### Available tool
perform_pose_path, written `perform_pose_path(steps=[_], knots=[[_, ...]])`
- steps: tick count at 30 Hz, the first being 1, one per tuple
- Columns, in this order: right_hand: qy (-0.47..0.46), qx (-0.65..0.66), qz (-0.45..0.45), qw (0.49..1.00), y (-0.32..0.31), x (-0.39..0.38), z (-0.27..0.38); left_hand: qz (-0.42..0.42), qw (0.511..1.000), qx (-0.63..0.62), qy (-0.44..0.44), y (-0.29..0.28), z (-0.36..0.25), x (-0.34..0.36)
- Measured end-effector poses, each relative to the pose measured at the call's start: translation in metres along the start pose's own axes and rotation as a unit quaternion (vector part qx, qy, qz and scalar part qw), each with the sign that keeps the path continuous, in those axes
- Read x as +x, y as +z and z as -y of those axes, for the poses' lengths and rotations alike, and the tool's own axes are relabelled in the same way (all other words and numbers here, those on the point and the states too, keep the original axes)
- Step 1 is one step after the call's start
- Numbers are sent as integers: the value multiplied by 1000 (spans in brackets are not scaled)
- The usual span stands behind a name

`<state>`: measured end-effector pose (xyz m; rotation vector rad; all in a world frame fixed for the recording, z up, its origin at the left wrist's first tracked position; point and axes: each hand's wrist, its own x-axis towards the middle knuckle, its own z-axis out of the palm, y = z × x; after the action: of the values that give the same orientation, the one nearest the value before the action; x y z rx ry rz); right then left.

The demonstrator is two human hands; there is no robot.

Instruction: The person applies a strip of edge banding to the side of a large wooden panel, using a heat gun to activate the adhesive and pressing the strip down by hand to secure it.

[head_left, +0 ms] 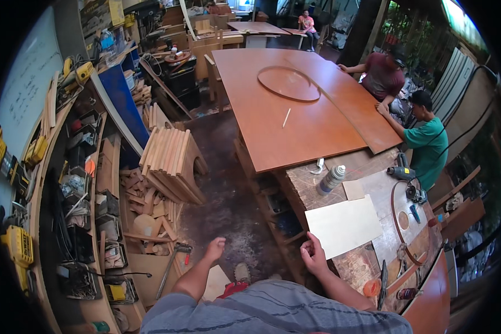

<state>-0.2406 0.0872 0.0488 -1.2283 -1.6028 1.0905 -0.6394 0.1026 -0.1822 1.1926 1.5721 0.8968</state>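
My left hand (215,249) hangs over the floor with its fingers curled in, and nothing shows in it. Near the lower left edge of a pale thin sheet (344,227) is my right hand (314,257), thumb and fingers apart; I cannot tell whether it touches the sheet. That sheet lies on a worn workbench (357,269). Behind it stand a spray can (332,179) and a small square board (353,190). Further right lie a thin brown hoop (394,209), a dark power tool (401,172) and a blue-handled tool (414,213).
Ahead is a large reddish-brown panel (239,106) bearing another hoop (261,88) and a white stick (286,118). Two people (381,78) lean at its right side. Stacked wood pieces (172,158), a clamp (170,270) and shelves of bins (75,186) line the left.
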Motion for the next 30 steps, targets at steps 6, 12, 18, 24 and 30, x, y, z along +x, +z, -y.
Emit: perform_pose_path(steps=[6,12,18,24,30], knots=[[11,32,-17,999,17,43,-9,1,978,-205,-29,5,-134,122],[-59,107,-26,992,31,147,6,-27,958,-284,-38,8,-257,216],[-105,98,-40,989,47,282,15,8,948,-311,-67,2,-282,285],[-83,-19,-25,996,57,393,-10,28,926,-358,-115,-4,-265,310],[-39,-88,-71,993,76,456,-35,76,924,-358,-112,-25,-281,356]])
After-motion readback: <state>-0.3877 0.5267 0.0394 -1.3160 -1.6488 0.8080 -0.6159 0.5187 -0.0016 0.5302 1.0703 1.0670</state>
